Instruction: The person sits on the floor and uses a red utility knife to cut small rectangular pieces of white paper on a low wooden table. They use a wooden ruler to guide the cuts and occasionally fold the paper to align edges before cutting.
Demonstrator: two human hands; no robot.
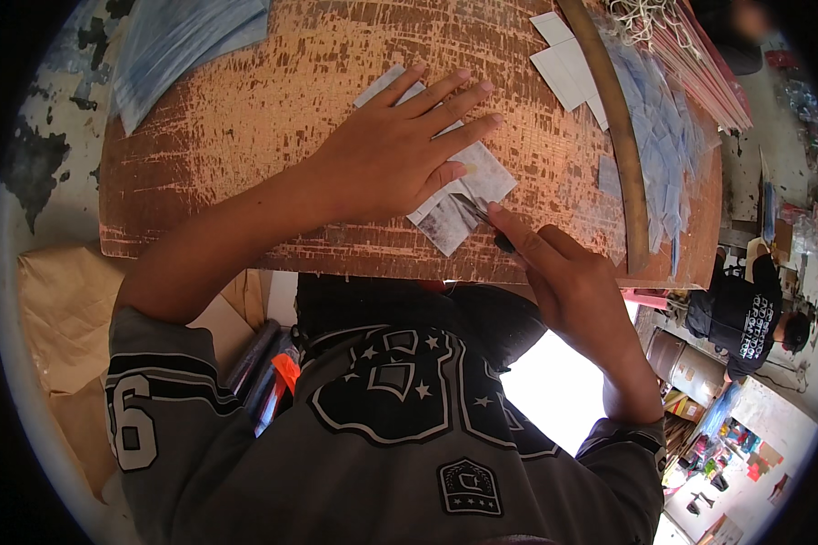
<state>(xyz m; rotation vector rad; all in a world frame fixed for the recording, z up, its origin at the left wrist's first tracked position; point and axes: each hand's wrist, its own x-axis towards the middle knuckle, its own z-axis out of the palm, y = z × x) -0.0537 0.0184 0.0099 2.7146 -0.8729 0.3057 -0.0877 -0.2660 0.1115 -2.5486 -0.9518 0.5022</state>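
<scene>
My left hand (400, 150) lies flat with fingers spread on a whitish-grey paper strip (491, 169), pressing it to the worn wooden table. Much of the strip is hidden under the palm and fingers. My right hand (559, 263) is closed around a pair of scissors (478, 211) with dark handles. Their metal blades are at the strip's near part, just below my left thumb. The near corner of the paper (447, 238) points toward the table's front edge.
A curved wooden strip (620, 136) runs down the table's right side. Beyond it lie many small blue clear pieces (654, 136), pink strips (691, 68) and white cords (641, 18). White cards (563, 68) sit left of it. Blue sheets (186, 45) lie far left. A person (741, 309) works at right.
</scene>
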